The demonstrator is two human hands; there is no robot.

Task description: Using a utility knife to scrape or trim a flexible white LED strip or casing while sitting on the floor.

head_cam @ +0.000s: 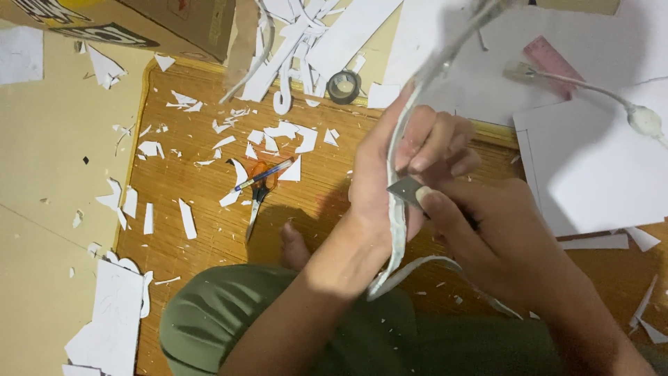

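My left hand (403, 170) grips a long curved white foam-board strip (396, 233) that runs from above the hand down past my wrist. My right hand (487, 237) holds a small cutter blade (405, 190) pressed against the strip's edge. A thin shaving (417, 268) curls off the strip below my hands. My knee in olive-green trousers (229, 313) is under my forearms.
Orange-handled scissors (259, 198) and a blue pen (263, 174) lie on the wooden mat among white scraps. A tape roll (343, 87), cut white pieces (292, 42), a cardboard box (139, 24), white sheets (598, 167), a pink ruler (553, 59) and a white cable (612, 97) surround them.
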